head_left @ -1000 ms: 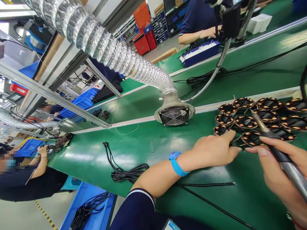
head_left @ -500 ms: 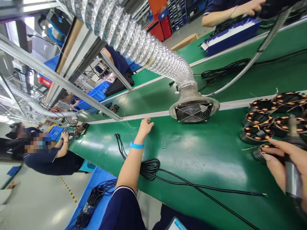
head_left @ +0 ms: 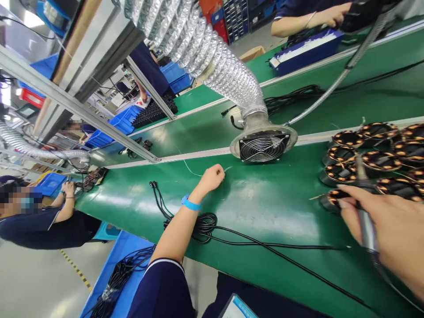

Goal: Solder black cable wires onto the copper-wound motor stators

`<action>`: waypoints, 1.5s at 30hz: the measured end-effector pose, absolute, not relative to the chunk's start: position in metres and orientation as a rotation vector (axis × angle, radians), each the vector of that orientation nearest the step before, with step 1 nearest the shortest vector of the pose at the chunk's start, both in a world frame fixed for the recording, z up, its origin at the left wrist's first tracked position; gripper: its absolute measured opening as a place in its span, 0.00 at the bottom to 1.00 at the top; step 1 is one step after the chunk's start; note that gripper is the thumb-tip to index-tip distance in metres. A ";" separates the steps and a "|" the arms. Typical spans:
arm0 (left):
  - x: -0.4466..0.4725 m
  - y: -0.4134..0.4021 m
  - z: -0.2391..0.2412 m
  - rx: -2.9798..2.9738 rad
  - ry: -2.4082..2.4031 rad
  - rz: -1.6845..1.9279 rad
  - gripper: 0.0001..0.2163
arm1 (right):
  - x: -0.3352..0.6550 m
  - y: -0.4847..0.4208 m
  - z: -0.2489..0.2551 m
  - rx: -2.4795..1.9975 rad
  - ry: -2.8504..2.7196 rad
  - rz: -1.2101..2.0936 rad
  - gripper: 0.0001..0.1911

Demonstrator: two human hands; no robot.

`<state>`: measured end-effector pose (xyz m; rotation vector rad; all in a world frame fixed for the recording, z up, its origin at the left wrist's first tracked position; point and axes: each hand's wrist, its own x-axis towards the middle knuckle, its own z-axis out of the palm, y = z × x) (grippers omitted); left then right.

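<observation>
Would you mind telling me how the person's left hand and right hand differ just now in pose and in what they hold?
The left hand is stretched far out, near the fan hood; the right hand is close in, by the wound coils. The left hand is curled on a thin pale wire; the right hand grips a soldering iron. Both are bare, over the green belt.

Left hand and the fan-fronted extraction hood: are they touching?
Apart. The head view shows bare green belt between the left hand, closed on a thin wire, and the hood.
</observation>
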<state>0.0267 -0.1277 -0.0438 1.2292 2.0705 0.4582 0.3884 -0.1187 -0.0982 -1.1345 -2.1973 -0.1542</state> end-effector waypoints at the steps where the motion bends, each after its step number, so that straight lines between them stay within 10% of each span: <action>1: 0.043 -0.135 -0.044 1.227 1.930 0.430 0.08 | 0.380 -0.125 -0.088 -1.034 -2.224 -0.195 0.15; 20: 0.135 -0.165 -0.054 0.860 1.239 0.686 0.08 | 0.356 -0.148 -0.102 -0.741 -2.354 0.368 0.21; 45: 0.145 -0.196 -0.058 1.076 1.342 0.710 0.11 | 0.353 -0.150 -0.108 -0.789 -2.307 0.271 0.19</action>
